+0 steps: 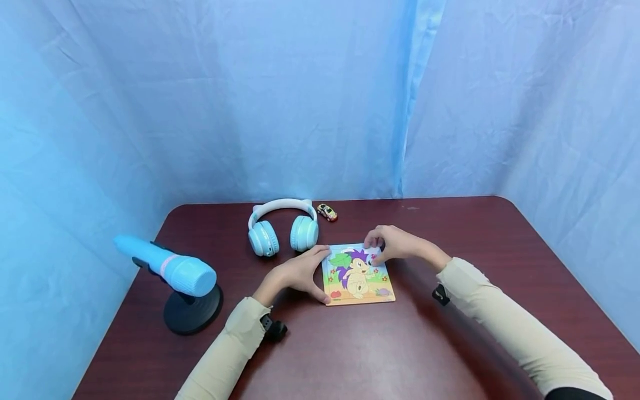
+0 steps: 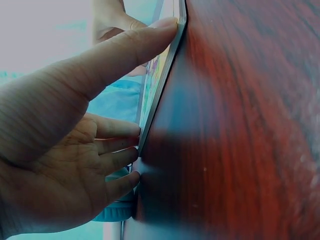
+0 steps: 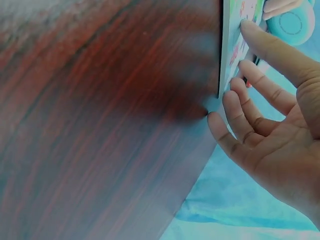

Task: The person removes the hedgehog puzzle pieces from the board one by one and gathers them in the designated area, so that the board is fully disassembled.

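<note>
A square picture board [image 1: 356, 275] with a cartoon purple-haired hedgehog lies on the dark wooden table. My left hand [image 1: 297, 272] spans its left side, thumb at the near corner and fingertips at the far one. In the left wrist view the thumb [image 2: 150, 42] touches the board's edge [image 2: 162, 82], opposite the extended fingers. My right hand [image 1: 400, 244] holds the far right corner, with bent fingers at the edge and thumb on the picture. The right wrist view shows that thumb [image 3: 270, 42] on the printed face, its little finger low beside the table surface.
Light blue headphones [image 1: 305, 233] rest behind the board, with a small toy car [image 1: 327, 212] beside them. On the left, a blue microphone-shaped object [image 1: 185, 272] leans on a round black stand [image 1: 192, 314]. Blue cloth [image 1: 300, 100] hangs behind the table [image 1: 365, 355] and at both sides.
</note>
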The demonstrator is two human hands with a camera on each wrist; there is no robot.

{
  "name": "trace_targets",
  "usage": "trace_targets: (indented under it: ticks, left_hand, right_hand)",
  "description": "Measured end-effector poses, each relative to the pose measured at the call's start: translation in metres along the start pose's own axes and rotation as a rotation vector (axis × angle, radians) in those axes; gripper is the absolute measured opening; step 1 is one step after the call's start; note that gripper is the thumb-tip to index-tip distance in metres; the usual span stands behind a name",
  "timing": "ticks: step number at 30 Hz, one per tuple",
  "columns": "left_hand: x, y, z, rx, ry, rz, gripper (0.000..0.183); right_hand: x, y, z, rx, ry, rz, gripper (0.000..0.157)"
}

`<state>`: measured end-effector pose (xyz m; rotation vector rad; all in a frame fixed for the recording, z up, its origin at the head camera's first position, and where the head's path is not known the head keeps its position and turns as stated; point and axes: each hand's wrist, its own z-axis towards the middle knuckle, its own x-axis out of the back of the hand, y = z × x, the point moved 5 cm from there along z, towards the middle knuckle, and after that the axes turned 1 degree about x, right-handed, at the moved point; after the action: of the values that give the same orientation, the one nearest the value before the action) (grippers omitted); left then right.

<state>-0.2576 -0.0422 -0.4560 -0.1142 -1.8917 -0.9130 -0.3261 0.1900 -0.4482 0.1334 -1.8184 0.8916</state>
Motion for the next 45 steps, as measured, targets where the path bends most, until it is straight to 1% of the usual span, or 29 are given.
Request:
trace_targets:
  ticks: [7,13,26,29,33,39,45]
  left_hand:
    - [0.0038,-0.0004,-0.0009,0.019,0.030,-0.002,0.111]
    - [0.0048,-0.0004,-0.0027,0.019,0.025,-0.006,0.111]
    - [0.0055,-0.0041,-0.0059,0.032,0.026,-0.002,0.111]
    - [0.0046,-0.0039,-0.0060,0.037,0.026,0.000,0.111]
    - [0.0045,-0.0029,-0.0051,0.036,0.022,0.001,0.111]
    - [0.0057,-0.0003,-0.0037,0.020,0.025,0.003,0.111]
    - [0.0062,0.0010,-0.0032,0.011,0.025,0.004,0.112]
  right_hand:
    - [-0.0021,0.0028,0.0023,0.058,-0.009,-0.012,0.039]
    - [-0.0024,0.0011,0.0011,0.103,0.007,-0.023,0.039]
    - [-0.0046,-0.0007,0.0074,0.123,-0.011,-0.021,0.038]
    - [-0.0051,-0.0003,0.0075,0.121,-0.020,-0.014,0.039]
    - [-0.0044,0.0001,0.0065,0.097,-0.029,-0.004,0.039]
    - [-0.0021,0.0005,0.0049,0.063,-0.031,0.002,0.040]
    - [0.0000,-0.0002,0.0040,0.055,-0.031,0.011,0.041]
